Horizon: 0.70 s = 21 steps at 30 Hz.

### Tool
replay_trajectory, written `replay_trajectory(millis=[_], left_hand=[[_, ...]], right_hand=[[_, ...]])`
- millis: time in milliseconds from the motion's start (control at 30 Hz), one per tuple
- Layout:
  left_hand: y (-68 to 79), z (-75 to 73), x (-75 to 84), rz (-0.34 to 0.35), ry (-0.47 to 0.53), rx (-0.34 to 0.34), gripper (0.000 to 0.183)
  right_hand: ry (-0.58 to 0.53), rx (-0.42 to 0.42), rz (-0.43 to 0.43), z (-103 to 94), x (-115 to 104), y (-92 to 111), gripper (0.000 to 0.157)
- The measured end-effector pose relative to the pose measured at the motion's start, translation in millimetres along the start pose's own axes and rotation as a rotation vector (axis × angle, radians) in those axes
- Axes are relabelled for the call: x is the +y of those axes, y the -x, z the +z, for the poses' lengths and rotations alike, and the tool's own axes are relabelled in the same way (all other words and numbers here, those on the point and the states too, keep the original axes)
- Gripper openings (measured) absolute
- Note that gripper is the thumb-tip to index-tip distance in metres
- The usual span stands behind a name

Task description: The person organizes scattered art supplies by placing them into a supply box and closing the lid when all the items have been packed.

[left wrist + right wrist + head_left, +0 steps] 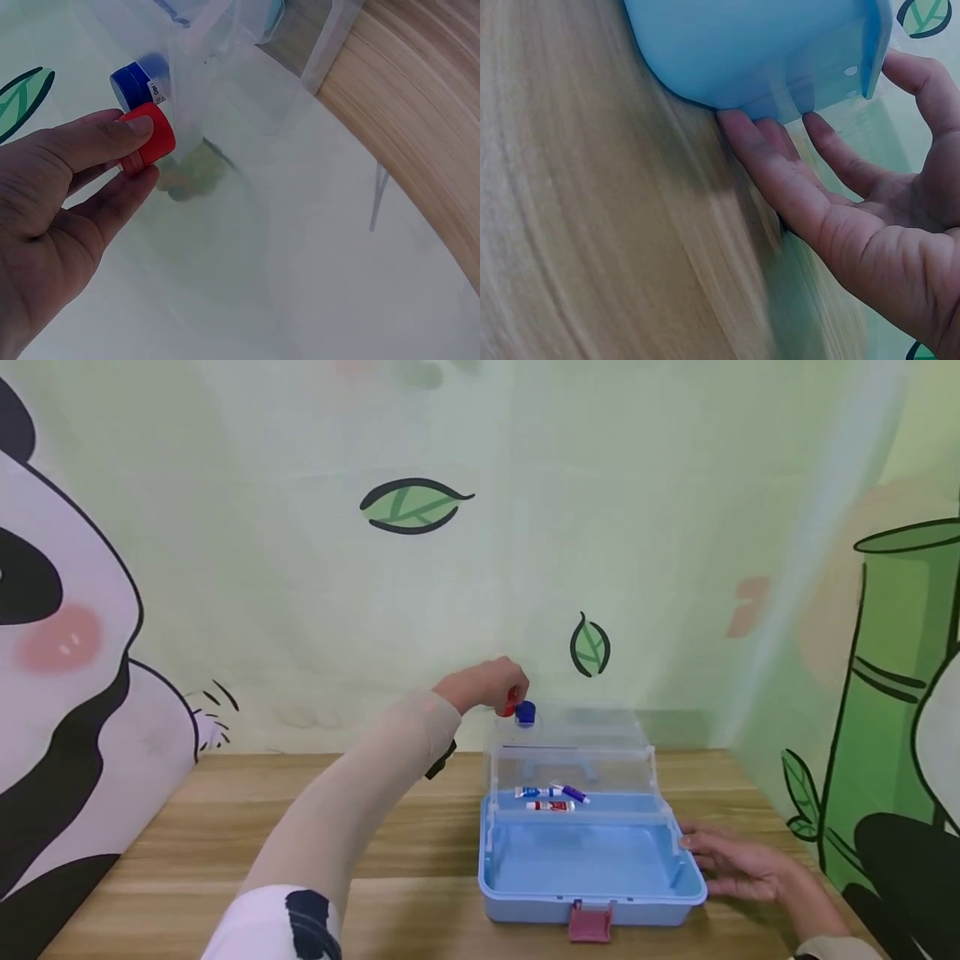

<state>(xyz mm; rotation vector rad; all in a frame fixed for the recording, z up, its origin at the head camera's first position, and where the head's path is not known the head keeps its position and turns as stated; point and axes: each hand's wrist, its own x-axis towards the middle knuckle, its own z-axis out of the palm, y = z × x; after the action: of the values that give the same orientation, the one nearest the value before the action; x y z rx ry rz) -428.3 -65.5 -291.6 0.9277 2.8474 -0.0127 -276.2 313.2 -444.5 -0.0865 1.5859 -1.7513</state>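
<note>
A light blue plastic storage box stands with its clear lid and trays raised toward the back. Up at the top of the clear part, my left hand pinches a small red jar between thumb and fingertips. Beside it, close to the red one, sits a small blue jar with a white label. My right hand touches the box's right side, the thumb at the rim and fairly straight fingers against the wall. Several small tubes in blue, purple and red lie in a tray.
A pink latch hangs down at the box's front. The wooden table ends at a wall cloth printed with pandas, leaves and bamboo, close behind the raised lid. A dark strap-like item shows at the left wrist.
</note>
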Motion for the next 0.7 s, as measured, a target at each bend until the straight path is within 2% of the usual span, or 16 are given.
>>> replay_trajectory(millis=[200, 400, 600, 700], left_hand=[[-7.0, -1.9, 7.9, 0.011, -0.029, -0.027, 0.028], [-12.3, -13.2, 10.5, 0.075, -0.087, -0.056, 0.032], [-16.3, -14.1, 7.6, 0.028, -0.078, -0.079, 0.034], [-18.5, -10.3, 5.0, 0.041, -0.103, -0.077, 0.032]], right_hand=[[-0.003, -0.01, 0.0, -1.3, 0.6, 1.9, 0.078], [-0.011, -0.03, -0.012, -4.3, -0.9, 3.1, 0.077], [-0.007, -0.027, -0.024, -3.5, 1.8, 1.6, 0.075], [0.001, -0.012, -0.02, -2.8, 0.6, 1.5, 0.077]])
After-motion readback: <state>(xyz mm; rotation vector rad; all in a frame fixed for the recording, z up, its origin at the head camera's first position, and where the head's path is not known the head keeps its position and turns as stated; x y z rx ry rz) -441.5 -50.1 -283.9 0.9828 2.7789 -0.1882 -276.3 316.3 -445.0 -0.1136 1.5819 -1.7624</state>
